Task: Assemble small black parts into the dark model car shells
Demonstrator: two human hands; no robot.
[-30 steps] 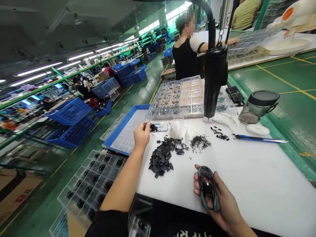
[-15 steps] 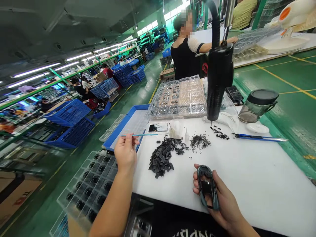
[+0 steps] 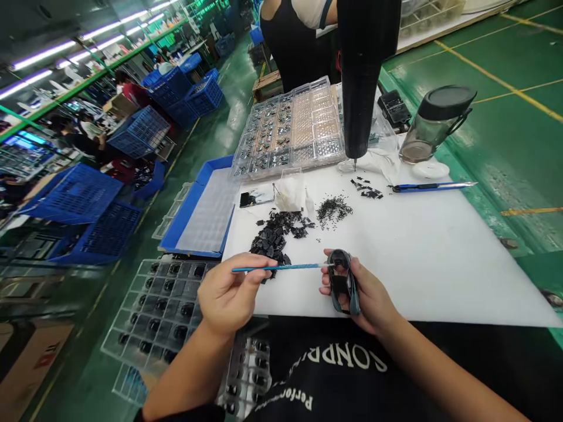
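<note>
My left hand pinches a thin blue brush held level, its tip reaching the small dark car-shaped shell that my right hand grips over the near edge of the white mat. A heap of black plastic pieces lies just beyond the brush. A smaller scatter of tiny dark screws sits farther back. A small dark slab lies left of a clear packet.
A black powered screwdriver hangs over the mat's far side. Behind it are clear compartment trays, a lidded glass jar and a blue-handled tool. A blue tray and clear trays of dark parts lie left. A person stands beyond.
My left hand lifted the blue brush from the far side of the mat and brought it back to the shell in my right hand. The view has tilted down.
</note>
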